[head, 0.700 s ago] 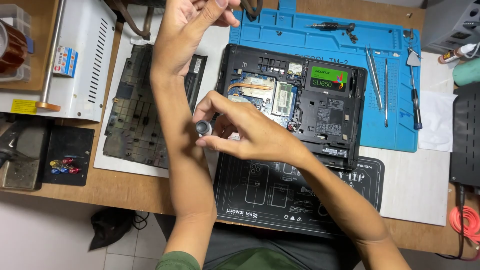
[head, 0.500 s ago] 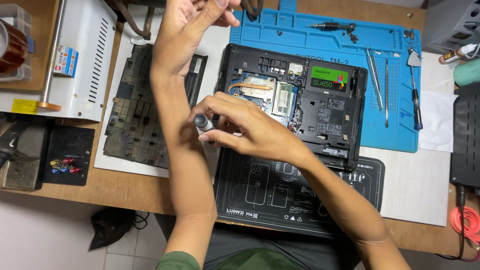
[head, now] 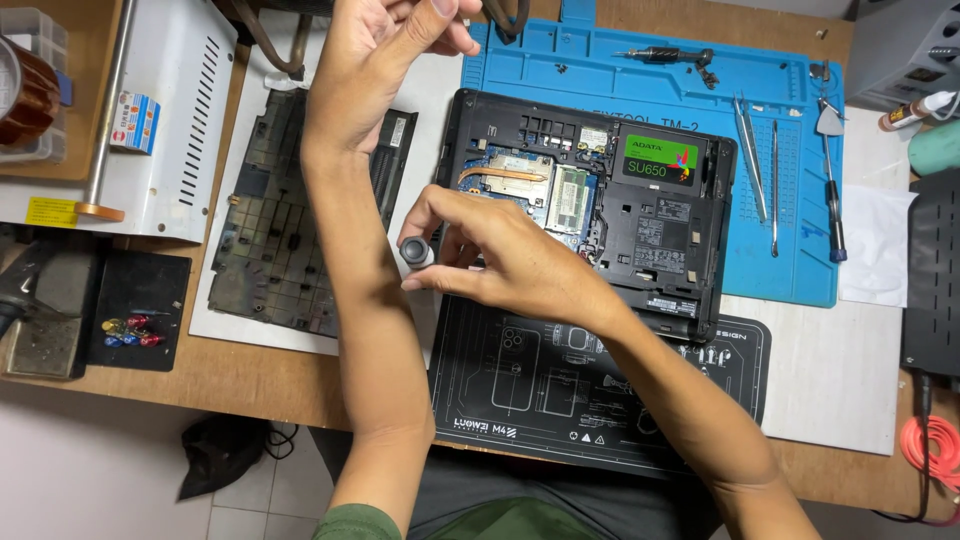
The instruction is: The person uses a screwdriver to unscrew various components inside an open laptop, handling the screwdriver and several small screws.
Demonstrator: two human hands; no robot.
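While the left hand (head: 385, 50) hovers half-curled, holding nothing, right hand (head: 510, 265) fingers (head: 425, 205) pinch a small grey cylinder (head: 415, 250) at their leftward tips, end-on to camera, beside the opened laptop (head: 590, 205).

An opened black laptop base (head: 640, 215) lies mid-worktop, its far half on a blue silicone repair mat (head: 640, 75) and its near edge over a black printed work mat (head: 600, 385) at the worktop's near side. Left of the laptop a removed dark plastic bottom cover (head: 265, 225) rests on a white sheet. Right of the laptop, metal tweezers (head: 750, 160) and a slim screwdriver (head: 832, 190) lie on the blue mat. A white metal box (head: 185, 120) sits far left, with a small black tray of coloured bits (head: 135, 310) in front of it.
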